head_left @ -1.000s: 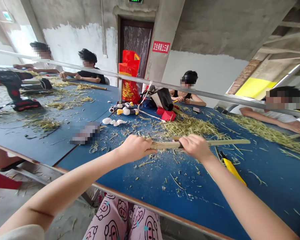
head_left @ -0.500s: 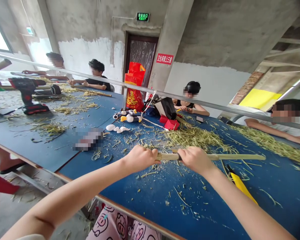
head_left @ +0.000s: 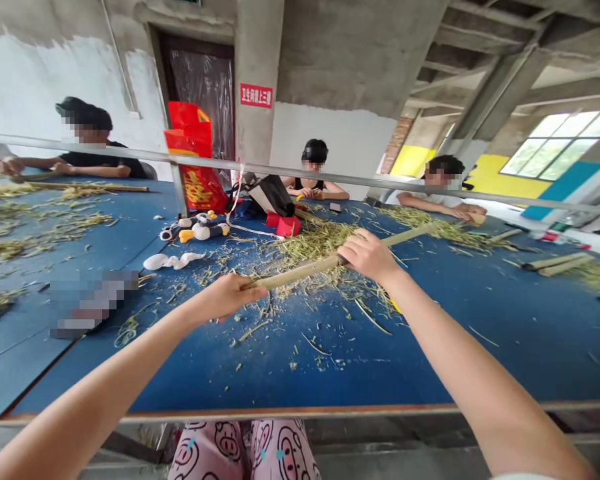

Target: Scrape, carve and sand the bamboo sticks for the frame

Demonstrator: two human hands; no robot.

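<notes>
Pale bamboo stick (head_left: 297, 272) grasped in both fists: left hand (head_left: 224, 298) clenched near end, right hand (head_left: 369, 257) clenched mid-stick; straw-coloured shavings (head_left: 315, 241) heaped across blue worktable (head_left: 360, 373); stick in one piece.

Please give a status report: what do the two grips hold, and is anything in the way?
Left grip and right grip shut on long pale bamboo strip. Loose pale straw shavings around it, on blue worktable.

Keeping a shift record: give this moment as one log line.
left hand: holding bamboo strip end | right hand: gripping strip | table: blue, strewn with shavings
</notes>
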